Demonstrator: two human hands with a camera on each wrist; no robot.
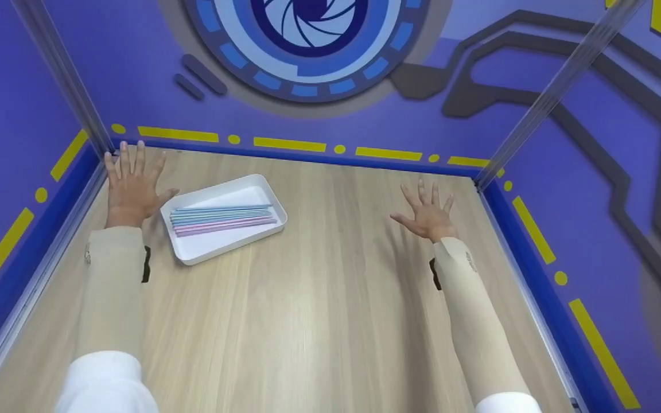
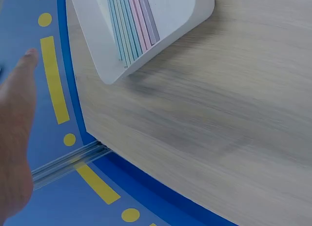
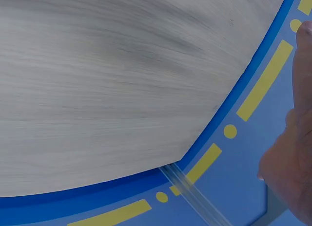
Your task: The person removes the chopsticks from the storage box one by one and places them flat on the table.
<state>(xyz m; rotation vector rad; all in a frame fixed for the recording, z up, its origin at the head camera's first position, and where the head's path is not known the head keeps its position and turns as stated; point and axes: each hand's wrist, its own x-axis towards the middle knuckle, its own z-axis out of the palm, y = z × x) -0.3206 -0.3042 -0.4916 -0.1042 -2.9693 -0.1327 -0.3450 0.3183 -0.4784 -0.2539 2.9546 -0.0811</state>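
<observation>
My left hand (image 1: 133, 192) is spread with straight fingers at the left of the table, just beside a white tray (image 1: 216, 252). Its thumb reaches toward the tray's left edge; whether it touches cannot be told from the head view. Inside the tray lies a row of thin sticks (image 1: 221, 219) in blue, green, pink and purple, also seen in the left wrist view. On the right side, my right hand (image 1: 427, 218) is held over the table with fingers spread and straight, holding nothing. Part of it shows at the right wrist view's edge (image 3: 292, 158).
The wooden table (image 1: 319, 298) is bounded by purple-blue panels with yellow dashes at the back, left and right. Clear upright posts stand at the back left corner (image 1: 96, 129) and back right corner (image 1: 494, 166).
</observation>
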